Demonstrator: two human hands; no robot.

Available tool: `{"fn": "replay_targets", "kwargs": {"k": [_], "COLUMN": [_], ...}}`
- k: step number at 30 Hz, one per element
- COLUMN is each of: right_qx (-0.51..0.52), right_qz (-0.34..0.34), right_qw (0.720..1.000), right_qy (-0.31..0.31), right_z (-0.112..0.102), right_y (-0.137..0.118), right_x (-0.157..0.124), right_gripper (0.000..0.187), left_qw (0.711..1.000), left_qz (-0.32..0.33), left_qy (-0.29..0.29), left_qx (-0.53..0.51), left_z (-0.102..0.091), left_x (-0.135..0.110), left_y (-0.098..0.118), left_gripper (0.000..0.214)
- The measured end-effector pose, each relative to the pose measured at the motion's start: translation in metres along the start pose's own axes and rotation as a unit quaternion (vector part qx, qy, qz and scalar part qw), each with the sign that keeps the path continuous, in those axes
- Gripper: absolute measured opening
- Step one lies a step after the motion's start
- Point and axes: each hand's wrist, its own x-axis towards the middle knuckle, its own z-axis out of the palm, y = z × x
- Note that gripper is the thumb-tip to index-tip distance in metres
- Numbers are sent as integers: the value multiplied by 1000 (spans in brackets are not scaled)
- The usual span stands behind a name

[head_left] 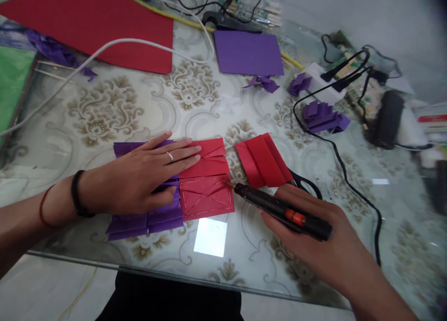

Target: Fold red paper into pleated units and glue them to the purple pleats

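Observation:
My right hand [321, 246] is wrapped round a black hot glue gun [270, 204]. The nozzle points left and reaches the right edge of a flat red paper square [206, 197], where shiny glue lines form a border and a cross. My left hand [146, 172], fingers stretched out, lies flat over folded purple paper [162, 221] and the upper folded red paper [213, 158]. Just right of these is a separate pleated red paper piece [263, 160], partly over scissors [309, 183], whose blades are hidden.
Red sheets [139, 37] and a purple sheet [247, 53] lie at the back, with a white cable [139, 40] across. Folded purple pieces [324, 117] sit right of centre. A black cord [344, 167] runs down the right side. The glass table's edge [157, 275] is in front.

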Motion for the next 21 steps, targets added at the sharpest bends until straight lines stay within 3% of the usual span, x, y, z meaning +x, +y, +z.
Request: {"fn": "replay_targets", "kwargs": {"k": [9,21], "right_qx": [31,12], "right_qz": [-54,-57], "right_qw": [997,997], "right_qy": [-38,-51], "right_z": [-4,-4], "right_y": [-6,-6], "right_x": [-2,-2], "right_gripper": [17,19], "left_qw": [1000,1000], "left_qz": [-1,-16], "left_qy": [-1,-8], "left_qx": [-8,-23], "left_z": [0,-3], "left_x": [0,1], "left_y": [-1,1], "left_gripper": [70,70]}}
